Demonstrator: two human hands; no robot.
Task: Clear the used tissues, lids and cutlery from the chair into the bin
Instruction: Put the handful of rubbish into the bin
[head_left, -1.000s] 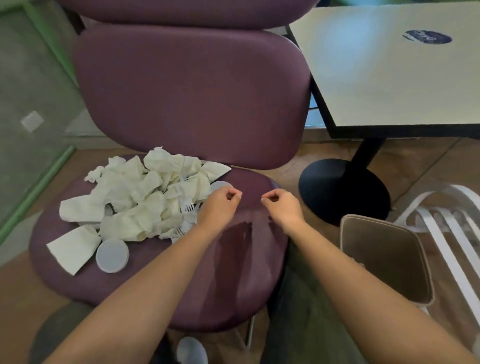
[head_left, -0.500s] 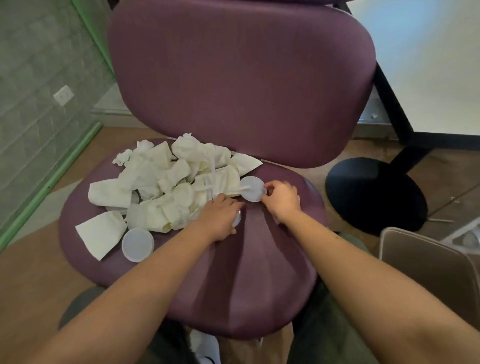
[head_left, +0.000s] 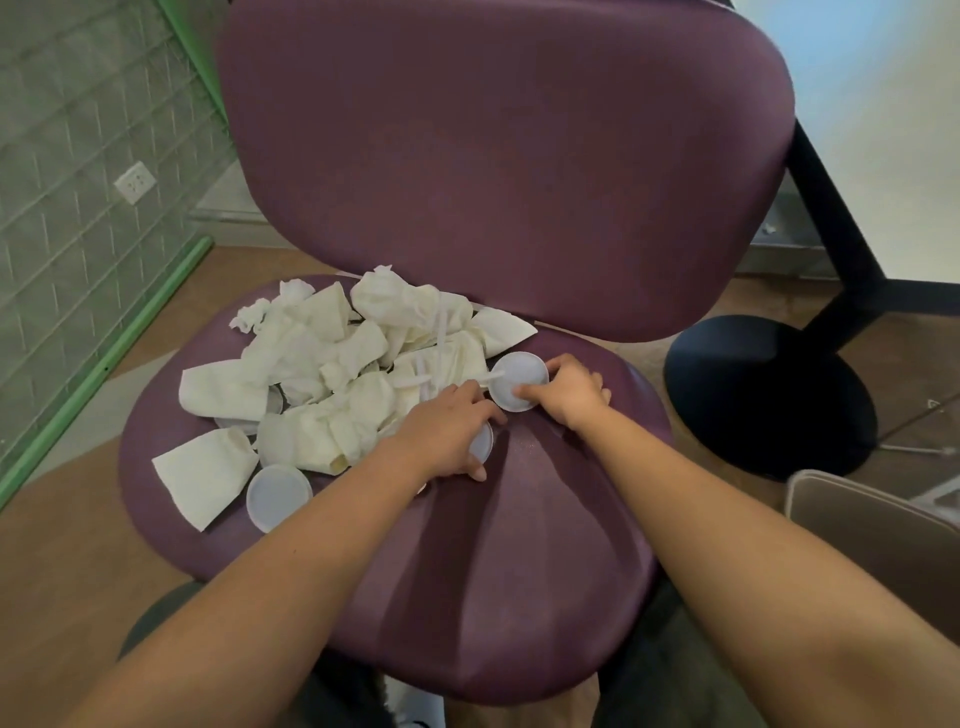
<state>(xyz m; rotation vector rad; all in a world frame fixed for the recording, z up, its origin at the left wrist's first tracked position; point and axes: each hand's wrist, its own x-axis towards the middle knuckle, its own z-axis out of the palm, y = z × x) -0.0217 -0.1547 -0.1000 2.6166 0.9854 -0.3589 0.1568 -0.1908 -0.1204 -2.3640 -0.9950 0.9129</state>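
Right hand: the right hand (head_left: 569, 392) grips the right rim of a round lid (head_left: 518, 381), fingers curled over its edge, thumb on its near side.
Left hand: the left hand (head_left: 447, 434) lies palm down on a second lid (head_left: 482, 441), fingers curled round it at the right edge of the pile; only a sliver of that lid shows past the fingers.
Chair: the purple chair (head_left: 498, 545) carries everything on its seat; the backrest rises right behind the pile.
Tissues: crumpled white tissues (head_left: 332, 379) fill the back-left part of the seat, from the left edge to about its middle.
Cutlery: white plastic cutlery (head_left: 423, 376) lies tangled in the tissues just left of the gripped lid; single pieces are hard to tell apart.
Third lid: another lid (head_left: 279, 496) rests near the front-left edge of the seat, beside a flat tissue.
Open room: the front and right of the seat are bare purple, under both forearms.
Bin: the bin (head_left: 872, 519) stands on the floor off the seat's right edge, cut by the frame.
Table: a black table base (head_left: 769, 395) stands on the floor behind the bin, close to the seat's back-right corner.
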